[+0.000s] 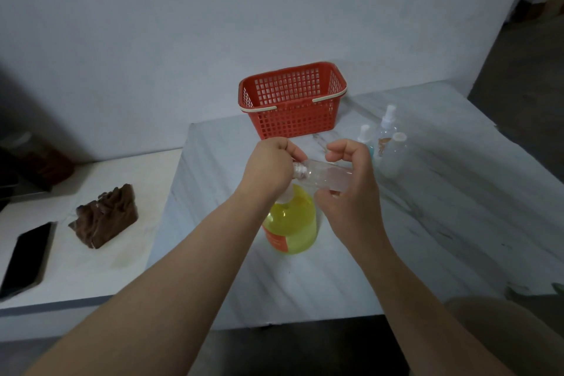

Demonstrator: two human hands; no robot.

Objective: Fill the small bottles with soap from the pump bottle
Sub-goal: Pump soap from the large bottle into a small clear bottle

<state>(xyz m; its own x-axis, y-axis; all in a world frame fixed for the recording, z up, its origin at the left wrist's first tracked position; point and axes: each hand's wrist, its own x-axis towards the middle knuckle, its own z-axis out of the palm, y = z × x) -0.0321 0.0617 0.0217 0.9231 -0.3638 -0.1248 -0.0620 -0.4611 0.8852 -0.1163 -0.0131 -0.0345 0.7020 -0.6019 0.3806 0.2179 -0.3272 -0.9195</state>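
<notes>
Holding a small clear bottle [328, 176] sideways just above the pump bottle [294, 224] on the marble table [433, 223], we grasp its body with our right hand [351, 183] and curl our left hand [268, 166] round its neck end.

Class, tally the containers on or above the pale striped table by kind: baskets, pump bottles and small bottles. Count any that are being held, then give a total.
Basket: 1
Pump bottle: 1
Small bottles: 4
Total: 6
</notes>
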